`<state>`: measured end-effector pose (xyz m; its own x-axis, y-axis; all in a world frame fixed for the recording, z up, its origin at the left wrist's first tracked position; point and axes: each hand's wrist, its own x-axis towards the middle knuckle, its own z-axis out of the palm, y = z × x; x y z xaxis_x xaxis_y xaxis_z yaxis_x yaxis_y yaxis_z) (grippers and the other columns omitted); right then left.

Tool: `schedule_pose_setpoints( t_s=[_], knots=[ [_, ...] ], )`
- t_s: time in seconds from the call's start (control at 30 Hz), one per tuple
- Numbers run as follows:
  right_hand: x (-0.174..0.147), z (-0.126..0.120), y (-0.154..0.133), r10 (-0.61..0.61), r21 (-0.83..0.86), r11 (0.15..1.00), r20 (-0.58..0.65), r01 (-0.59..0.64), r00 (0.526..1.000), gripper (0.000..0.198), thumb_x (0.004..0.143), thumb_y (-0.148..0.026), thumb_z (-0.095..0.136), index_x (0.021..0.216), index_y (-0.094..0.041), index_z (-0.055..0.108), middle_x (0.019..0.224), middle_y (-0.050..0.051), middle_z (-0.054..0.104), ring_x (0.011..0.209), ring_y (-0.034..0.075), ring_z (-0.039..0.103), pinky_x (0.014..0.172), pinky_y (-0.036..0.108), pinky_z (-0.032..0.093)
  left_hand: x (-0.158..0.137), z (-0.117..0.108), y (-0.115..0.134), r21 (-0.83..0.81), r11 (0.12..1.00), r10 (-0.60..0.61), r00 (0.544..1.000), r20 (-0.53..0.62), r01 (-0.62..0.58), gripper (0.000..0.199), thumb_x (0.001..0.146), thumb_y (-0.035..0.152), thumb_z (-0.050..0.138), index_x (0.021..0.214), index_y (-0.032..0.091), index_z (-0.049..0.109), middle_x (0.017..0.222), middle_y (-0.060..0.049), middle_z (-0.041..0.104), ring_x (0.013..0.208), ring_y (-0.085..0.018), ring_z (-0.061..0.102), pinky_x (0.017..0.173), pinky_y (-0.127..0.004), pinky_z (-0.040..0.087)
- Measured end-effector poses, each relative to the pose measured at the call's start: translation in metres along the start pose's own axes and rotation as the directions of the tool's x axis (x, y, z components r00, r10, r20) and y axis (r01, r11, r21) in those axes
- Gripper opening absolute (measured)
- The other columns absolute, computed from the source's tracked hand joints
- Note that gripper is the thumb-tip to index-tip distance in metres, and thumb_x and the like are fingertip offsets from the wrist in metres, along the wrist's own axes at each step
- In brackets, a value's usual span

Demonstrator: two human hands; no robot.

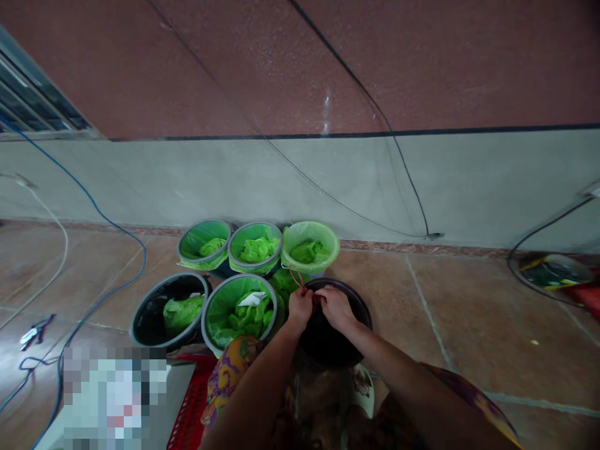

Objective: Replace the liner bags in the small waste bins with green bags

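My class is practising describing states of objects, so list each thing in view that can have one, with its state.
Orange-red string: looped.
Left hand: closed, pinching the string.
Right hand: fingers bent, grip unclear.
Dark tub: uncovered.
Three back bins: uncovered, green-lined, partly filled.
Front grey-rimmed bin: uncovered, green-lined, white piece atop green contents.
Black bin: uncovered, green bag inside.
Blue cable: slack, curving.
Black wall cable: hanging.

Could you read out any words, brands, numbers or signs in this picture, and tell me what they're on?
No text can be read.
White slip in a bucket: no legible writing.
Shiny packet, far right: too blurred to tell any print.
Pixelated patch, bottom left: masked, nothing readable.
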<state>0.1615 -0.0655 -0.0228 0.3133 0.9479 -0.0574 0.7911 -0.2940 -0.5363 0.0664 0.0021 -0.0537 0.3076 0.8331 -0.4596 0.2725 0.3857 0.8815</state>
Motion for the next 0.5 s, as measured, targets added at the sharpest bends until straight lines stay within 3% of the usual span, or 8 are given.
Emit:
schedule_pose_setpoints(
  t_s=[0.2, 0.27, 0.37, 0.5],
  knots=[
    [0.002, -0.004, 0.0, -0.027, -0.085, 0.996, 0.07, 0.033, 0.997, 0.03, 0.083, -0.006, 0.043, 0.091, -0.017, 0.07, 0.093, 0.009, 0.066, 0.092, 0.018, 0.059, 0.084, 0.026, 0.04, 0.001, -0.001, 0.002, 0.019, 1.0, 0.015, 1.0, -0.015, -0.015, 0.006, 0.078, 0.023, 0.058, 0.079, 0.018, 0.06, 0.056, 0.002, 0.059, 0.048, -0.012, 0.053, 0.049, -0.023, 0.042],
    [0.004, -0.008, 0.001, -0.021, -0.082, 0.996, 0.09, 0.029, 0.996, 0.029, 0.083, -0.007, 0.043, 0.089, -0.017, 0.07, 0.093, 0.01, 0.067, 0.091, 0.018, 0.06, 0.083, 0.027, 0.04, 0.003, -0.003, 0.003, 0.082, 0.996, 0.047, 0.999, -0.013, -0.046, 0.014, 0.075, 0.017, 0.057, 0.089, 0.018, 0.06, 0.058, 0.002, 0.06, 0.051, -0.013, 0.056, 0.053, -0.025, 0.042],
    [0.008, -0.013, 0.005, 0.037, 0.003, 0.999, 0.147, -0.038, 0.988, 0.026, 0.081, -0.01, 0.045, 0.085, -0.018, 0.07, 0.09, 0.008, 0.069, 0.085, 0.017, 0.061, 0.078, 0.026, 0.04, 0.002, -0.006, 0.003, 0.199, 0.962, 0.178, 0.983, 0.048, -0.184, 0.033, 0.071, 0.008, 0.056, 0.102, 0.018, 0.058, 0.061, 0.003, 0.062, 0.059, -0.014, 0.059, 0.061, -0.025, 0.043],
    [0.013, -0.018, 0.015, 0.122, 0.247, 0.95, 0.266, -0.19, 0.956, 0.022, 0.073, -0.009, 0.049, 0.073, -0.018, 0.068, 0.074, 0.002, 0.068, 0.072, 0.013, 0.059, 0.064, 0.023, 0.038, -0.004, -0.008, 0.005, 0.258, 0.872, 0.37, 0.905, 0.209, -0.415, 0.046, 0.072, 0.002, 0.05, 0.114, 0.019, 0.05, 0.064, 0.005, 0.061, 0.064, -0.013, 0.058, 0.068, -0.024, 0.043]
  ],
)
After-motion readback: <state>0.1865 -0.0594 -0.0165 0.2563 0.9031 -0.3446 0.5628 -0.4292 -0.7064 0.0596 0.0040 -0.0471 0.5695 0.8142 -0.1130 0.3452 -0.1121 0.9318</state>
